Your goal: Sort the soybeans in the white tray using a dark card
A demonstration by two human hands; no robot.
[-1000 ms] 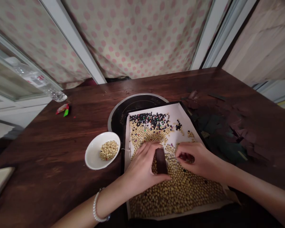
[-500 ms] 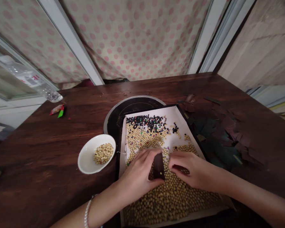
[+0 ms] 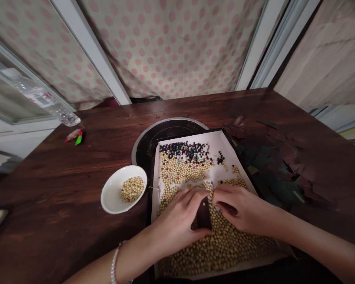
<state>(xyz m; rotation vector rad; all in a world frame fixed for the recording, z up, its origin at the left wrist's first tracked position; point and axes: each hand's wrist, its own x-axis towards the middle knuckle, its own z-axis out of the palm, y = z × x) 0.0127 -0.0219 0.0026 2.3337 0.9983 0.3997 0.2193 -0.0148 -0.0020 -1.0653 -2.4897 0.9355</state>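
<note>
Fingers curved, my left hand (image 3: 185, 215) grips a dark brown flat piece, like stiff card (image 3: 204, 215), standing among the beads. One pale bead shows against the card. My right hand (image 3: 239, 207) is just right of it, fingers curled together over the beads; a dark reddish-brown edge shows inside its grip, but I cannot make out what it is. Beneath both hands lies a paper-lined tray (image 3: 156, 169). Small round pale yellow beads (image 3: 225, 248) cover much of it. Black beads (image 3: 180, 149), mixed with some coloured ones, lie at its far end.
Left of the tray stands a white bowl (image 3: 111, 195) with pale beads inside. A round dark plate with a silver rim (image 3: 137, 144) lies partly under the tray. Torn dark scraps (image 3: 279, 169) spread at right. A clear bottle (image 3: 44, 98) and a small wrapper (image 3: 73, 135) are at left.
My left hand and the brown card sit slightly further right, nearer my right hand. The whole view has shifted a little. Both hands stay closed low over the beads.
</note>
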